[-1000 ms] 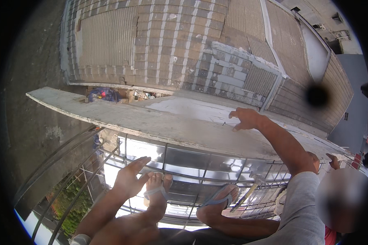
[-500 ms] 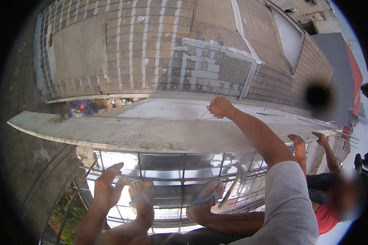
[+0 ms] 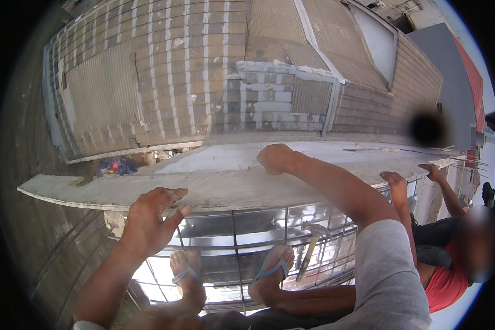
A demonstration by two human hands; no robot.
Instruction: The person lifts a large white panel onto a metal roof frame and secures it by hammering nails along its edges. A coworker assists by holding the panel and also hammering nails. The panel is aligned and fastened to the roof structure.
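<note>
With twelve straight ahead of the person squatting here, the sandalled feet (image 3: 269,286) stand on a metal grid (image 3: 237,247), at eleven and one. A hammer (image 3: 309,256) with a yellowish handle lies beyond the right foot, towards two. The left hand (image 3: 155,220) is at eleven, fingers spread and bent, seemingly empty; half a second ago it was over the grid, and now its fingertips overlap the near edge of a pale ledge (image 3: 225,190). I can't tell whether they touch. That ledge runs crosswise, from ten round to two. The right arm reaches over it, elbow bent, and the right hand (image 3: 276,159), just past twelve, is curled knuckles up. Earlier it pinched a thin rod; now its fingers are hidden, so I can't tell what it holds. Towards three, a co-worker in red (image 3: 445,289) reaches to the ledge. Tiled roofs (image 3: 176,71) fill twelve, farthest off.
</note>
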